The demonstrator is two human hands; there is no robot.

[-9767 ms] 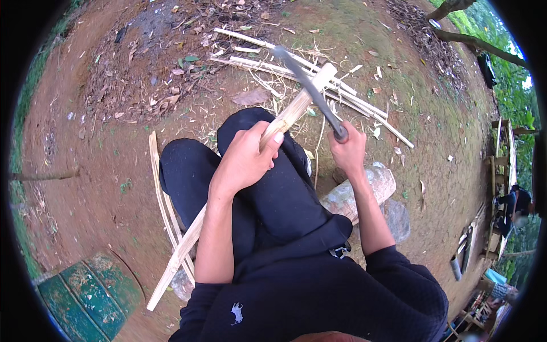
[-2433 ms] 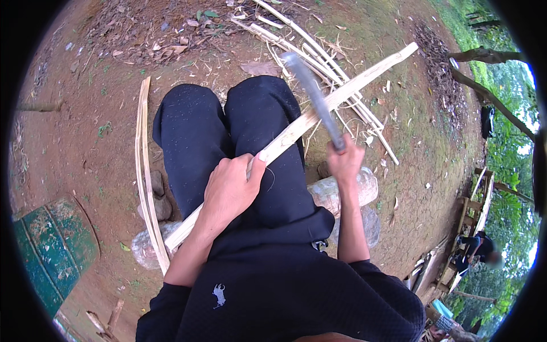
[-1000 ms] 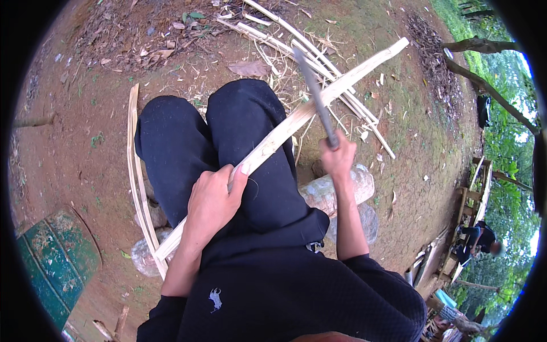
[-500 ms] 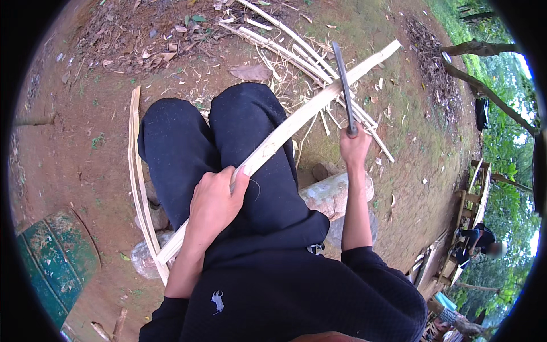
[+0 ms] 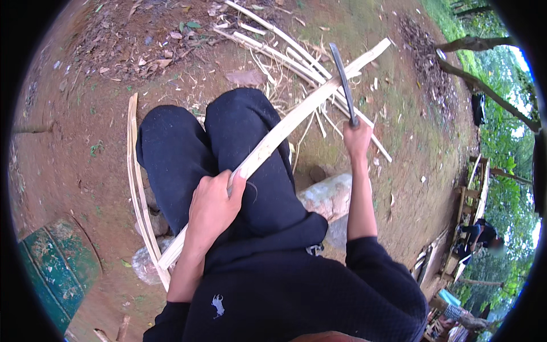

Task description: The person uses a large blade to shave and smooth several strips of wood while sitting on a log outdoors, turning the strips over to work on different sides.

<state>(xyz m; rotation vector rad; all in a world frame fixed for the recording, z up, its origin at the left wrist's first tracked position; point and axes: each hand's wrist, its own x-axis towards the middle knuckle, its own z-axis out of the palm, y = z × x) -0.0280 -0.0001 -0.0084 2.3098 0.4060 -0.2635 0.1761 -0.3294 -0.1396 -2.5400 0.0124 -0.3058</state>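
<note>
Bare dirt underfoot: left hand (image 5: 213, 208) clamps the bamboo strip (image 5: 296, 119) (across the lap), right hand (image 5: 357, 137) fist-tight around a machete (image 5: 343, 82)

A bare brown dirt floor (image 5: 74, 171) spreads out all around, scattered with dry leaves (image 5: 142, 51) well beyond the left hand. A heap of split bamboo strips (image 5: 273, 48) lies on the ground beyond the right hand. A curved thin strip (image 5: 135, 171) bends along the ground just left of the left hand. A pale stone (image 5: 330, 196) sits below the right hand. A worn green box (image 5: 57, 268) lies down to the far left. Another person (image 5: 478, 233) works by a wooden frame (image 5: 473, 188) far off to the right.
</note>
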